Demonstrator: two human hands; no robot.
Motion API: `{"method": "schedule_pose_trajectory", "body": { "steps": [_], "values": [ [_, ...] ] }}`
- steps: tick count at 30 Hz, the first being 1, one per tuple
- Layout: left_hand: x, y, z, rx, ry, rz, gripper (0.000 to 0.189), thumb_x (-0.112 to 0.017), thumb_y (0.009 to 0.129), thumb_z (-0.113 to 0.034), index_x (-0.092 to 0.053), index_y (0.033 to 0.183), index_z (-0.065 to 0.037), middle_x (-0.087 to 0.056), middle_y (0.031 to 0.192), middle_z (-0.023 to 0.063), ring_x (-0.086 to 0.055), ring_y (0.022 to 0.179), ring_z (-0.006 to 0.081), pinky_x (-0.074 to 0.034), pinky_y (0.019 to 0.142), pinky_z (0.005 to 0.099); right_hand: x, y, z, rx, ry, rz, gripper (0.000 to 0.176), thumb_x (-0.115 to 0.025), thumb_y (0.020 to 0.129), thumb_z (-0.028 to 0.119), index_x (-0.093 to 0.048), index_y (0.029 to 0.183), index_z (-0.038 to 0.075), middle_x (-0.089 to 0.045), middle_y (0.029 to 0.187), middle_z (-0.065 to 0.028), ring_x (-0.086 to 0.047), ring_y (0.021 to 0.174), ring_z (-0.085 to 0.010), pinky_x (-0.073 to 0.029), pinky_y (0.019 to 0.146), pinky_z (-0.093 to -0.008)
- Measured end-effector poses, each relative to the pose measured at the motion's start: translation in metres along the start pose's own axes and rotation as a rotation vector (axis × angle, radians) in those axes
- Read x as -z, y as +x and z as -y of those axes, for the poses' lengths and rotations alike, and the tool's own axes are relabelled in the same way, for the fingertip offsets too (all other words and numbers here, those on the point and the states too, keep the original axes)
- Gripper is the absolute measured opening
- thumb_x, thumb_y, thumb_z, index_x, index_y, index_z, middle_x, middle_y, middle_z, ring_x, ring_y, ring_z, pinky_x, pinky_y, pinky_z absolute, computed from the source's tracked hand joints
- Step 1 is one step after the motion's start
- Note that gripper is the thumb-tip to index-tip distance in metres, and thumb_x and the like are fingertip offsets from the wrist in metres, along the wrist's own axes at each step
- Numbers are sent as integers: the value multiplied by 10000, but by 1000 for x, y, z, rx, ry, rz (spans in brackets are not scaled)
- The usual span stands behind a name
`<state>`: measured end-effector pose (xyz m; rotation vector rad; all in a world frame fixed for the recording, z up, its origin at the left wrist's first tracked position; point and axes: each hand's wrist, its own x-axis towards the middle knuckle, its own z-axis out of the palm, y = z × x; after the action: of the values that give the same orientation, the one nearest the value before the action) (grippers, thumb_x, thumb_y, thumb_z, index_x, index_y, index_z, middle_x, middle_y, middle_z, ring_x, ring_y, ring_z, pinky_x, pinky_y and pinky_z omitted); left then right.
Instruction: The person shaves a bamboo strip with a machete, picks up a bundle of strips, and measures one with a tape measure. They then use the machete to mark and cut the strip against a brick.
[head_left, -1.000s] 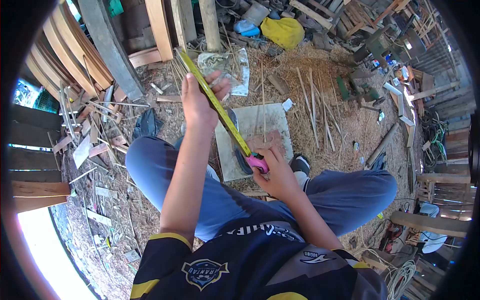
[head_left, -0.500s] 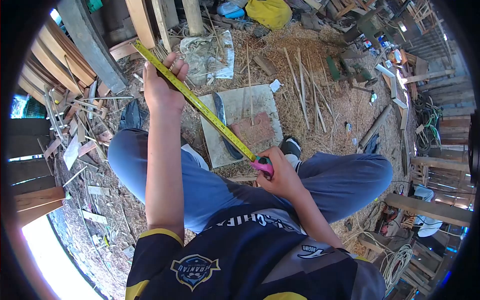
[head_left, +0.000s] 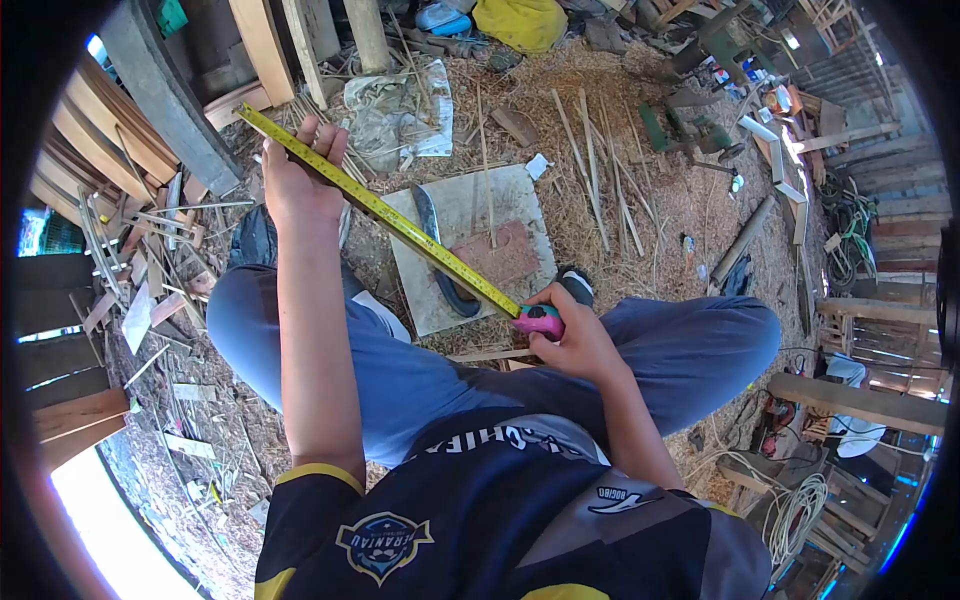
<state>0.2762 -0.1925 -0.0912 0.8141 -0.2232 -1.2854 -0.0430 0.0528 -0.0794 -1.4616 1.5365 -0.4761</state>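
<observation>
A tape measure (head_left: 541, 321) with a pink and teal case is wrapped in the fingers of my right hand (head_left: 583, 345), in front of my lap. Its yellow blade (head_left: 400, 222) runs out up and to the left. Near the blade's far end, my left hand (head_left: 305, 185) is closed on it, palm up, the thumb on one side and the fingers curled on the other. Beneath the blade lies a pale board (head_left: 405, 270) on the ground. On that board are a dark curved machete-like blade (head_left: 428, 215), partly covered, and a reddish flat piece (head_left: 505, 250).
Wood shavings cover the ground. Thin wooden strips (head_left: 592, 160) lie ahead to the right. Planks (head_left: 165, 95) lean at the upper left, with scraps (head_left: 150, 260) below them. A crumpled plastic sheet (head_left: 375, 125) and a yellow bag (head_left: 520, 22) lie farther ahead.
Both hands still hold the extended tape measure. The left hand and the blade's end have shifted slightly left and down; the right hand has moved slightly right. The background has shifted slightly left.
</observation>
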Motion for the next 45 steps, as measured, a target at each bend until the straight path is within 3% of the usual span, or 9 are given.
{"method": "schedule_pose_trajectory", "body": {
  "steps": [7,8,11,14,20,32,37,41,45],
  "values": [
    [10,11,5,69,-15,25,390,-276,1142,-386,-298,1439,-134,-632,1159,166,-672,961,356,-583,976,573,15,3,-17,35,281,-7,389,-666,839,51,-632,1227,48,-627,947,-23,-563,834,-68,-480,731,-251],
    [7,12,9,78,10,-81,584,-278,1122,-492,-650,1189,-47,-725,1041,102,-673,1116,335,-525,955,503,16,3,-16,30,274,-6,394,-668,843,52,-633,1236,45,-630,956,-28,-566,842,-71,-482,741,-251],
    [8,11,7,54,21,-1,398,-272,1142,-381,-289,1456,-136,-629,1155,177,-669,958,369,-580,983,576,15,2,-10,41,159,-35,395,-676,856,60,-632,1247,33,-636,965,-41,-580,858,-84,-490,757,-256],
    [8,11,7,27,27,-8,411,-274,1142,-377,-272,1473,-134,-627,1214,205,-674,1014,401,-574,985,583,14,2,-5,50,54,-39,403,-702,873,67,-622,1266,28,-655,989,-66,-620,898,-114,-516,790,-280],
    [-17,-16,10,-37,59,-20,491,-279,1138,-417,-503,1396,-64,-698,1239,190,-672,1164,367,-545,990,523,10,9,-7,146,-43,-154,484,-757,903,86,-576,1351,61,-693,1154,-128,-692,1039,-197,-555,909,-342],
    [-11,-27,46,33,274,245,258,-558,1090,-299,-588,1082,-44,-721,1060,130,-730,912,267,-607,819,378,57,87,48,450,43,-630,483,-760,923,158,-570,1350,37,-699,1152,-195,-704,1048,-323,-537,912,-378],
    [-7,-16,43,-63,270,142,243,-597,1074,-292,-624,1045,-52,-712,1035,92,-684,894,189,-570,809,332,62,107,49,184,-71,-580,411,-778,906,253,-647,1216,18,-721,973,-166,-686,844,-275,-542,782,-386],
    [-5,-13,41,-147,338,114,241,-670,1042,-280,-649,946,-60,-551,749,-59,-456,633,44,-358,560,229,17,158,-59,71,21,-513,404,-776,863,318,-698,1100,1,-720,928,-154,-677,820,-237,-539,785,-387],
    [-7,-16,39,-135,378,71,228,-699,1024,-260,-698,1007,-33,-453,683,-101,-351,589,16,-260,525,226,-34,190,-152,-335,396,-489,399,-771,859,309,-694,1038,-39,-694,818,-142,-624,606,-206,-505,545,-391]
  ]
}}
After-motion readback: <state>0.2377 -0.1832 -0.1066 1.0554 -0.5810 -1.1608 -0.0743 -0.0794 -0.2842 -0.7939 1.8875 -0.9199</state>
